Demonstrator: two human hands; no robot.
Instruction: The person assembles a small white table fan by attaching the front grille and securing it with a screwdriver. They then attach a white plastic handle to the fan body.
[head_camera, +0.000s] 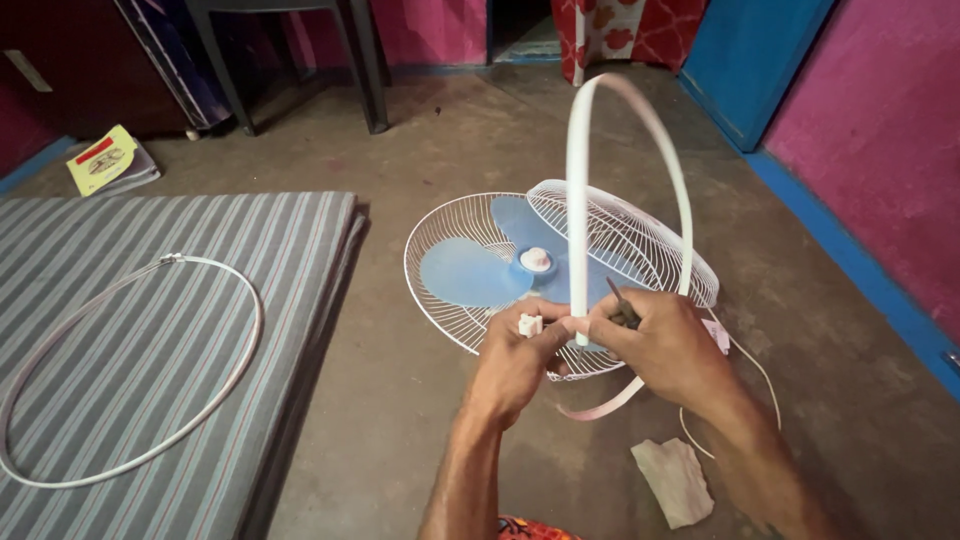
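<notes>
My left hand (515, 362) pinches the lower ends of a white plastic rim band (577, 200), which arches upright above both hands. My right hand (665, 345) grips the same band from the right and also holds a dark thin tool (622, 303), likely a screwdriver. A small white clip (530, 324) sits by my left fingers. Just beyond the hands a fan lies on the floor: a white wire guard (440, 260), pale blue blades (465, 272) and a second wire guard (630, 240) tilted over it.
A striped grey mattress (150, 230) lies at left with a metal ring (200, 420) on it. A rag (675, 480) and a white cord (765, 375) lie on the concrete floor at right. Chair legs (365, 70) and a yellow booklet (103, 158) are at the back.
</notes>
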